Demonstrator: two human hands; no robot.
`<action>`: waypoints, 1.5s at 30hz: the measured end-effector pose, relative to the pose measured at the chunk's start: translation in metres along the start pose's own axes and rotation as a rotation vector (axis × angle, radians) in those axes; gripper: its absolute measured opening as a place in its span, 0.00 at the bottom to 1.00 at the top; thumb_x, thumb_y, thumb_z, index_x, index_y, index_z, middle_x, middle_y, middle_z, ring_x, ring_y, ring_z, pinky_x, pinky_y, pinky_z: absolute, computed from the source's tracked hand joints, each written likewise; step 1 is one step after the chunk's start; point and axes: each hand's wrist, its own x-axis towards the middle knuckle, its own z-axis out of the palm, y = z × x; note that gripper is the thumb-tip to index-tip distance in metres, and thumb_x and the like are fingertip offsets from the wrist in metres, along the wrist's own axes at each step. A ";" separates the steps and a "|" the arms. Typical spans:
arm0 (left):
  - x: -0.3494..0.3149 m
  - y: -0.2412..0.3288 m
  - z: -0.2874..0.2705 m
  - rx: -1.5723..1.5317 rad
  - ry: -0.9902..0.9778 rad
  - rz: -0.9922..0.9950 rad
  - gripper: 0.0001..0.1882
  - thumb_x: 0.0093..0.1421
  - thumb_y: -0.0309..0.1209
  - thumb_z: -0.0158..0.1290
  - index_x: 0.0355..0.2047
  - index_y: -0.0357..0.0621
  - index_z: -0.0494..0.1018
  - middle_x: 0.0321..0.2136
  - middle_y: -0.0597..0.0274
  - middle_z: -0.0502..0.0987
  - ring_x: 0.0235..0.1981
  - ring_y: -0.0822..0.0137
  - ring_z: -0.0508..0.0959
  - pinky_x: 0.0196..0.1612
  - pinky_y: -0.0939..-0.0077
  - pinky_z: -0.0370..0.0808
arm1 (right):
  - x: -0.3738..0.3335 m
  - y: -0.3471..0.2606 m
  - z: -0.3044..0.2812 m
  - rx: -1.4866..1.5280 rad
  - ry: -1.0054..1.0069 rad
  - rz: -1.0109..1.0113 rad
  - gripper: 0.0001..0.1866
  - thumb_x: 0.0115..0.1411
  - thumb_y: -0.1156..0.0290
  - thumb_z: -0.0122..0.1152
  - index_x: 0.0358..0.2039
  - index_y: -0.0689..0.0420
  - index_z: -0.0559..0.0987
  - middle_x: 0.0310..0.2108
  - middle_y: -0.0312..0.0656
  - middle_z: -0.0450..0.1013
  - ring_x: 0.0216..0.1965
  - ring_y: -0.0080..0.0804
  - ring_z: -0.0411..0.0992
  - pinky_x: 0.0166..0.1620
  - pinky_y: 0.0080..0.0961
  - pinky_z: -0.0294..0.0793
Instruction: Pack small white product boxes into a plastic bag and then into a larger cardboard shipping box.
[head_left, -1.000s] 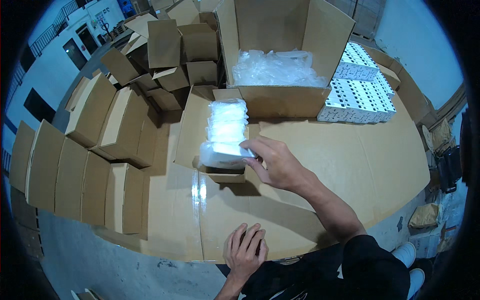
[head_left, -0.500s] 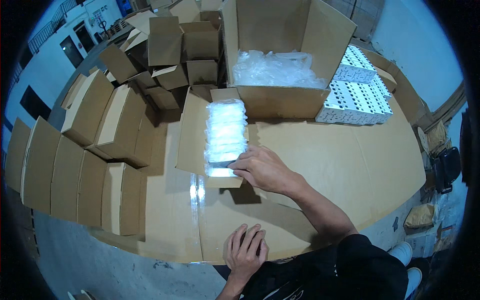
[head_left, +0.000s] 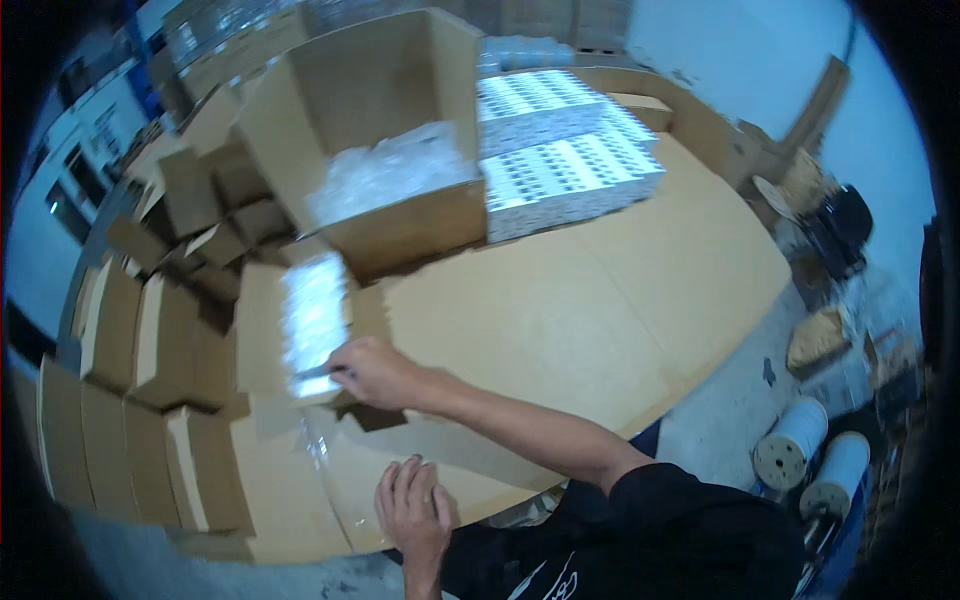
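Note:
A small open cardboard box (head_left: 262, 322) stands on the cardboard-covered table, its flap folded out to the left. Inside, a tight row of flat packs in clear plastic wrap (head_left: 314, 310) runs from far to near. At the near end of that row my right hand (head_left: 370, 372) is closed, thumb and fingers pinching the last wrapped pack; its fingertips partly cover it. My left hand (head_left: 412, 502) lies on the near table edge, fingers stretched out and slightly bent, holding nothing.
Behind the small box stands a large carton (head_left: 420, 228) with loose clear plastic bags (head_left: 395, 170). White patterned boxes (head_left: 570, 190) are stacked right of it. Several empty cardboard boxes (head_left: 200, 470) crowd the left side. White spools (head_left: 792, 440) stand on the floor at the right.
My view has swung to the right, so everything on the table appears shifted left and tilted. My right hand stays at the row's near end; my left hand stays by the table edge.

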 end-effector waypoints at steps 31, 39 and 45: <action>0.207 0.072 0.109 -0.102 -0.264 0.384 0.17 0.68 0.30 0.50 0.53 0.36 0.74 0.59 0.42 0.71 0.63 0.38 0.65 0.65 0.46 0.62 | -0.171 0.277 -0.586 -0.710 0.803 0.604 0.21 0.58 0.81 0.53 0.51 0.53 0.82 0.50 0.52 0.77 0.54 0.47 0.73 0.59 0.40 0.71; 0.213 0.079 0.113 -0.090 -0.276 0.363 0.16 0.67 0.29 0.50 0.53 0.37 0.73 0.59 0.42 0.71 0.63 0.38 0.65 0.65 0.45 0.62 | -0.174 0.332 -0.596 -0.754 0.730 0.758 0.22 0.56 0.81 0.59 0.52 0.50 0.79 0.50 0.51 0.73 0.58 0.50 0.68 0.63 0.41 0.68; 0.213 0.078 0.114 -0.087 -0.305 0.343 0.17 0.66 0.28 0.51 0.54 0.38 0.73 0.60 0.43 0.70 0.63 0.37 0.64 0.65 0.45 0.62 | -0.172 0.333 -0.583 -0.718 0.837 0.686 0.23 0.53 0.82 0.62 0.50 0.52 0.72 0.47 0.50 0.71 0.55 0.53 0.68 0.57 0.43 0.69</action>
